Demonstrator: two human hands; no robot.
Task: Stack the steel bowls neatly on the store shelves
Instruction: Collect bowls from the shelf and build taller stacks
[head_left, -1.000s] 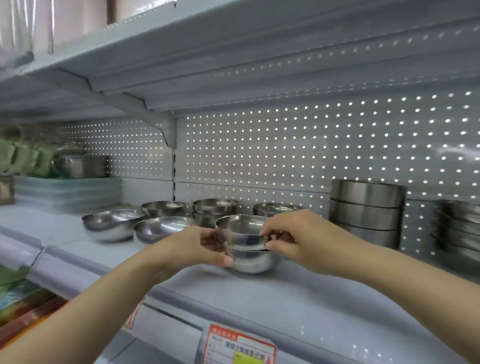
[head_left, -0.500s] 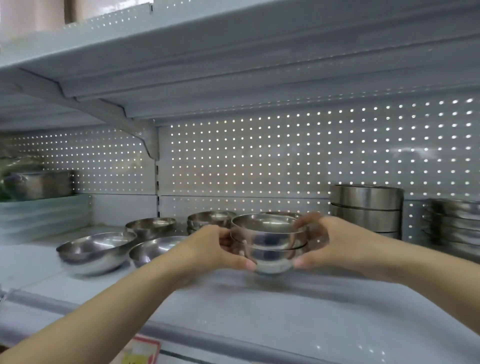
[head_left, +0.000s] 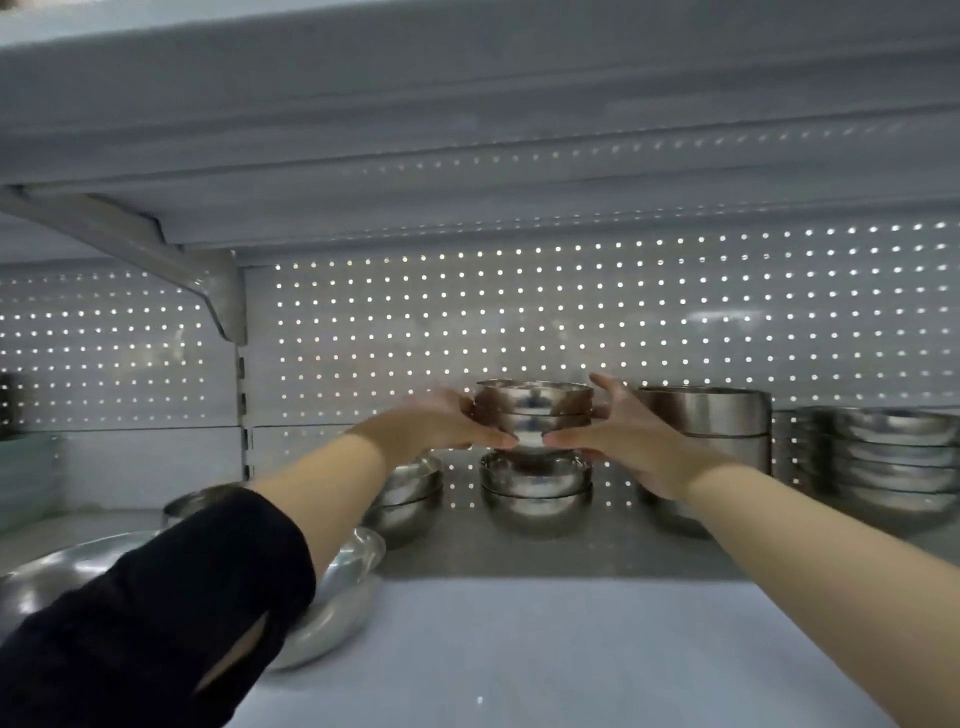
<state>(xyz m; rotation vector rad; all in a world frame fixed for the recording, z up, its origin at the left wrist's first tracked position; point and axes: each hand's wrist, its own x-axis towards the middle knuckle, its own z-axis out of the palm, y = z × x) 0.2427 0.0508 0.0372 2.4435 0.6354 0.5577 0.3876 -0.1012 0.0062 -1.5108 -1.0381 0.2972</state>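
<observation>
Both arms reach forward, nearly straight, and the hands meet at the same height. The left hand curls its fingers round one side of a small stack of nested steel bowls — thumb underneath. The right hand cups the other side, thumb low, fingers spread upward. The two thumbs almost touch. A black sleeve covers the left upper arm — both forearms bare.

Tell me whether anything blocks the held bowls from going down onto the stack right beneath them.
Nothing visible does. Both hands, left hand and right hand, grip the held bowls directly above the lower bowl stack, with only open air between them.
</observation>
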